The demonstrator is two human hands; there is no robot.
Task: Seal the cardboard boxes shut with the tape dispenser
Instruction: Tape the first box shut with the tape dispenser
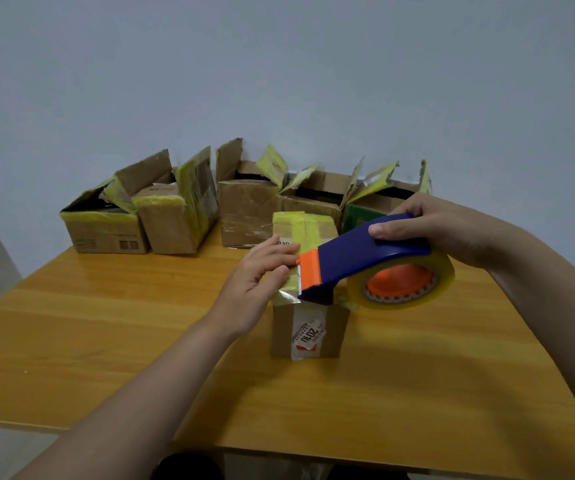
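Wooden table (106,341) against a pale wall (279,64). Near its middle, a small cardboard box (334,327), flaps closed, yellowish tape (305,230) across the top, printed label (308,336) on the near face. Left hand (258,282) flat on the box's top, fingers straight, pressing the tape just beside the dispenser's orange toothed edge. Right hand (428,226) wrapped round the blue tape dispenser (355,258), its clear roll (445,282) hanging past the box's right side. Behind, along the wall, a row of open boxes (248,206) with raised flaps.
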